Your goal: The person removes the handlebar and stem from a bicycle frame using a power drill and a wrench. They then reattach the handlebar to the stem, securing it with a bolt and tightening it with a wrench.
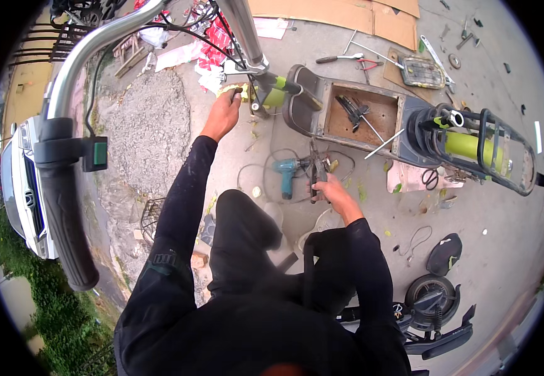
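Fingers (326,186) of the person's right hand (337,195) are closed around the lower end of a dark, long metal hand tool (316,168), which points away from the body. In the head view it sits just right of a teal-bodied power drill (287,178) on the grey concrete ground (372,216), partly overlapping the drill's front end. Over on the other side, the left hand (223,114) is reaching to the front of a grey scooter frame with yellow-green tubes (322,88), close to its steering column; its fingers are curled in, but whether they grip anything cannot be told. Above the left arm curves a shiny silver metal handlebar (84,53) ending in a ribbed black rubber grip (71,225). The frame stretches to the right, where its open rectangular brown-floored compartment (381,106) holds some black metal pieces (352,113). Beyond the frame lie red-handled pliers (369,62) and flat brown cardboard (328,15); nearer, black-handled scissors (430,180) rest on a pale pink sheet (400,178). A black-tyred wheel (433,301) is at lower right.
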Motion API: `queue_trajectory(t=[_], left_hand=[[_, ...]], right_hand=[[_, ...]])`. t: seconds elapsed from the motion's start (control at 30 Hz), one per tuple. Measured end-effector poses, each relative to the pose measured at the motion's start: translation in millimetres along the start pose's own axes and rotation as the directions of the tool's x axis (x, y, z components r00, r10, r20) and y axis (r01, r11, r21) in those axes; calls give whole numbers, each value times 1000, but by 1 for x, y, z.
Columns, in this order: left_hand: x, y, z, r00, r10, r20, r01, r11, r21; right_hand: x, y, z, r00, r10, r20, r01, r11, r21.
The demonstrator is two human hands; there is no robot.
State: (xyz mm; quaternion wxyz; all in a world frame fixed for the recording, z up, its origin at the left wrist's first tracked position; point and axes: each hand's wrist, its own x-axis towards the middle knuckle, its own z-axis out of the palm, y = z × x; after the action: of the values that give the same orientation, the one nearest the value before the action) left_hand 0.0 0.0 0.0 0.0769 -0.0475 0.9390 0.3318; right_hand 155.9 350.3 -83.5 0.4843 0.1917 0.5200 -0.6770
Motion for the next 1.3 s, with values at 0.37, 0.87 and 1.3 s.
queue_trajectory(t=[0.37,0.87,1.3], left_hand=[[26,-81,129,973,174,-155,-179,984,-22],[1,-84,127,997,41,-73,-59,962,-267],[-28,-47,111,996,21,-87,-73,748,-659]], right_hand=[[72,-43,-38,891,-420,174,451,772,-449],[75,-37,-14,932,-362,27,355,894,-274],[88,-47,22,533,-824,190,467,99,-879]])
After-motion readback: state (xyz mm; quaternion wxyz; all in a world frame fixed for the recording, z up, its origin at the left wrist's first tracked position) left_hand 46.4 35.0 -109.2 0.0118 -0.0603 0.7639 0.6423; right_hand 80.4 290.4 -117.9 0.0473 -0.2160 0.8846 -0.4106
